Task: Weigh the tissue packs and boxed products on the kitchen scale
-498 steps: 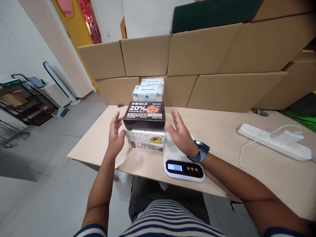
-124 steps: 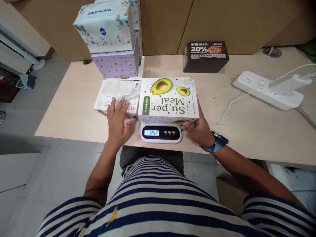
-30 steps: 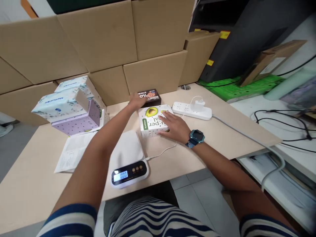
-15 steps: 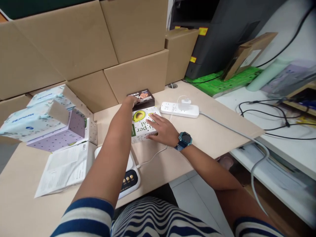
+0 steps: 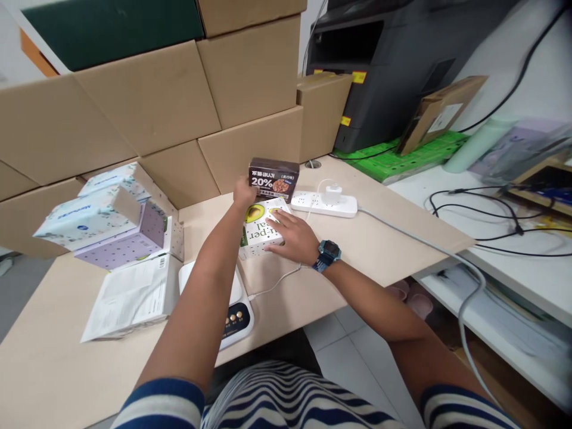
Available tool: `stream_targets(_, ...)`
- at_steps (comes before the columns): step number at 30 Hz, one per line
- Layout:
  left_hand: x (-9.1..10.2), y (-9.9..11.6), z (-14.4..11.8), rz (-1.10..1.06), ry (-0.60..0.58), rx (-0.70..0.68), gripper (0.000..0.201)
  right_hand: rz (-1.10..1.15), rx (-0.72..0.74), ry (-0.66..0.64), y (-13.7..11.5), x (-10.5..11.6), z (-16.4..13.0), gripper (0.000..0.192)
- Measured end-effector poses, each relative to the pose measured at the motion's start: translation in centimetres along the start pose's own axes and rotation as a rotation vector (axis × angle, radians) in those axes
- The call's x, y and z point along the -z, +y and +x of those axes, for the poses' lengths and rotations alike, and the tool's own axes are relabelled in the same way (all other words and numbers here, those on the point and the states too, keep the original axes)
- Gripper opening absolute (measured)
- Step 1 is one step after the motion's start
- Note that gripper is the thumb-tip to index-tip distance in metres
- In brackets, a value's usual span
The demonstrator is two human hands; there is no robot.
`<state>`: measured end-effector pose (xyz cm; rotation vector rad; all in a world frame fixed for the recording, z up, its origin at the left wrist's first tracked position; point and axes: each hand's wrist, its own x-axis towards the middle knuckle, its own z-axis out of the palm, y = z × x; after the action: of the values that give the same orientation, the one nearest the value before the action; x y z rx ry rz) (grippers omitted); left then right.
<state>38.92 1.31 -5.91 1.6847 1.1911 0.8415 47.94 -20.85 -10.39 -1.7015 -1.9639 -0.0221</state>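
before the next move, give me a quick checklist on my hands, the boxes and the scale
1. Left hand on the dark box: ok, it holds the left end.
2. Right hand on the white avocado box: ok, spread across its top.
3. Dark box apart from the white avocado box: cannot tell, its lower edge is hidden.
4. Scale display readable: not ok, the left forearm covers it.
5. White cable at the scale's side: ok, it meets the right edge.
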Motion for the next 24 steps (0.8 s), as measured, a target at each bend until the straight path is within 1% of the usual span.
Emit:
stream_targets(2, 0.1, 0.6, -0.7, 0.012, -0.014, 0.002, 0.047, 0.005, 0.0, 0.012, 0.0, -0.2, 0.0, 0.081)
stream_targets(4, 0.4, 1.4, -1.0, 0.005, -0.063, 0.009, 0.058, 0.005, -0.004, 0.015, 0.0, -0.3, 0.1, 0.081)
stream_targets(8, 1.5, 3.1, -1.0, -0.009, -0.17, 0.024, 0.096, 0.01, 0.007, 0.031, 0.0, -0.4, 0.2, 0.079)
stream_targets(9, 1.8, 3.4, -0.9, -0.009, -0.2, 0.028, 0.103, 0.012, 0.014, 0.039, 0.0, -0.4, 0.3, 0.078)
stream_targets(10, 2.1, 3.6, -0.8, -0.007, -0.232, 0.031, 0.106, 0.013, 0.021, 0.047, 0.1, -0.4, 0.3, 0.078)
stream_targets(12, 2.4, 3.9, -0.5, -0.008, -0.291, 0.026, 0.1, 0.012, 0.027, 0.058, 0.1, -0.4, 0.3, 0.078)
stream_targets(14, 2.5, 4.2, 0.0, -0.029, -0.319, -0.003, 0.087, 0.008, 0.025, 0.057, 0.1, -0.2, 0.3, 0.079)
stream_targets(16, 2.8, 4.8, 0.7, -0.069, -0.295, -0.046, 0.079, 0.001, 0.02, 0.046, 0.0, -0.1, 0.1, 0.079)
stream_targets(18, 3.8, 5.8, 1.5, -0.117, -0.228, -0.092, 0.075, -0.007, 0.011, 0.032, -0.1, -0.1, -0.1, 0.08)
stream_targets(19, 4.6, 6.4, 1.9, -0.154, -0.186, -0.12, 0.074, -0.012, 0.003, 0.029, -0.1, -0.2, -0.1, 0.08)
stream_targets(21, 7.0, 7.9, 2.3, -0.266, -0.105, -0.184, 0.07, -0.019, -0.017, 0.022, 0.2, -0.5, 0.3, 0.08)
stream_targets(24, 11.1, 9.8, 1.4, -0.424, -0.055, -0.254, 0.062, -0.03, -0.049, -0.052, 1.3, -1.0, 2.6, 0.081)
